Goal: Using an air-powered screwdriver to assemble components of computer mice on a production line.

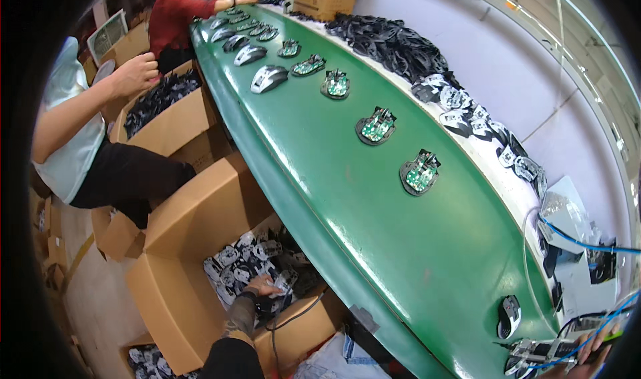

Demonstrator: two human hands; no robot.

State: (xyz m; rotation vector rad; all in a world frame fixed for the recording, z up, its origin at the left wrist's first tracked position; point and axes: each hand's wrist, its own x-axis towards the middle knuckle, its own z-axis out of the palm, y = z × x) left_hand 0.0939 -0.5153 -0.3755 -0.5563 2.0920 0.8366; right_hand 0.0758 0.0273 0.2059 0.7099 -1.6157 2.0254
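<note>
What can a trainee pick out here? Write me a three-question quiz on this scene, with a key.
1. Multiple choice. Where is the wearer's left hand?
a) against the wall
b) inside a cardboard box, at the mouse shells
c) out of view

2. True or false? The person in red is at the far end of the long table.

3. Fill in the missing word. The open mice on the table show ____ circuit boards.

Key: 1 b; 2 true; 3 green.
</note>
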